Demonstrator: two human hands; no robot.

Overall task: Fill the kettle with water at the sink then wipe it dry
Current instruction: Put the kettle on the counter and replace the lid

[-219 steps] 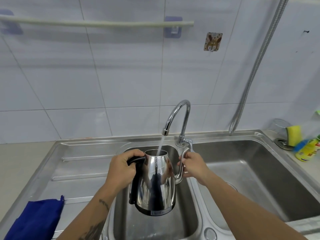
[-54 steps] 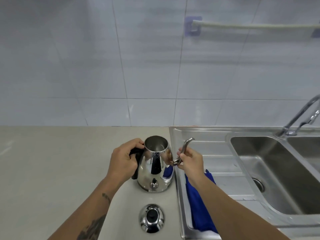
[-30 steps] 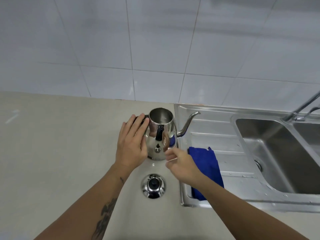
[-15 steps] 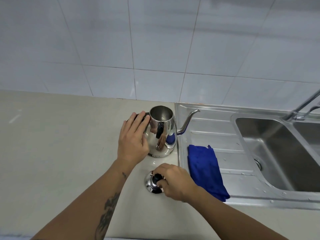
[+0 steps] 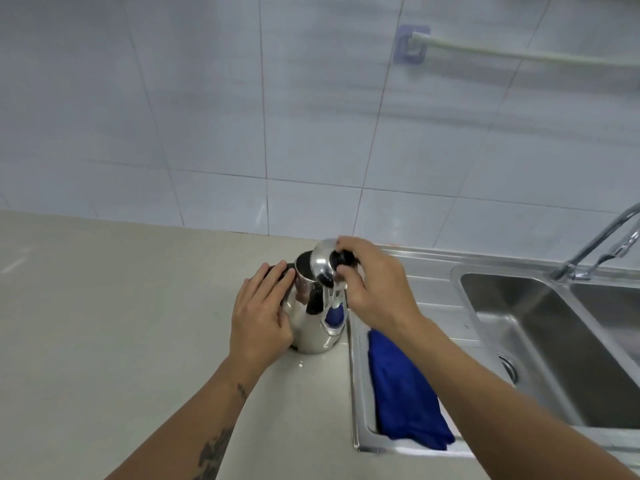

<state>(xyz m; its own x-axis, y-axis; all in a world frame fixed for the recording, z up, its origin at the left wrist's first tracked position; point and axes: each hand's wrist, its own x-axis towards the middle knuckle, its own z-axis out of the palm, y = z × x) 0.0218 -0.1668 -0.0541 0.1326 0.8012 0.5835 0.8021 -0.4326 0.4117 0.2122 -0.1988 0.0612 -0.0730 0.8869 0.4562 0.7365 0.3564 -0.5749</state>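
Observation:
A shiny steel kettle point(image 5: 313, 327) stands on the beige counter point(image 5: 121, 323), just left of the sink's edge. My left hand point(image 5: 259, 315) lies flat against its left side, fingers over the black handle point(image 5: 278, 270). My right hand point(image 5: 372, 282) pinches the black knob of the steel lid point(image 5: 322, 263), which is tilted over the kettle's open mouth. The spout is hidden behind my right hand. A blue cloth point(image 5: 403, 393) lies crumpled on the steel drainboard point(image 5: 436, 296), under my right forearm.
The sink basin point(image 5: 554, 341) lies to the right with its drain point(image 5: 509, 370) and a chrome tap point(image 5: 595, 247) at the far right. White tiled wall behind carries a towel rail point(image 5: 519, 57). Open counter stretches to the left.
My right hand picked the lid up from the counter in front of the kettle and carried it up over the kettle's mouth. My left hand stays on the kettle's side.

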